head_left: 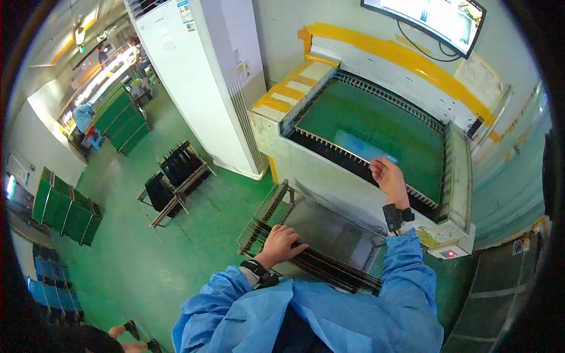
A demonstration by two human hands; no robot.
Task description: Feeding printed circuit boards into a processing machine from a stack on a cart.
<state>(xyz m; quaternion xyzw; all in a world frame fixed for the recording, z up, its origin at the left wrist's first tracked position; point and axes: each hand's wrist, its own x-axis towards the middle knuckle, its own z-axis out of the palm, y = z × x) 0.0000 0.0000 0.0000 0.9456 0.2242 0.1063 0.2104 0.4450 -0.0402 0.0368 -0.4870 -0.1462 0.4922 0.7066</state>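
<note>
My right hand (386, 177) is over the front edge of a large green panel (365, 123), which lies in the recessed top of a white machine. Its fingers are curled together, and whatever they may hold is too small to make out. Lower and to the left, my left hand (281, 245) has its fingers closed over the top edge of a dark panel (312, 257). That panel stands among several thin dark panels in a metal wire rack (282, 203). Both wrists carry black strapped devices over blue sleeves.
The white machine (282, 138) has yellow tape along its rim; a monitor (432, 20) hangs above. A tall white cabinet (197, 76) stands left. Farther left are a rack of dark panels (176, 170) and green panel stacks (66, 206). Another person's legs (126, 338) show lower left.
</note>
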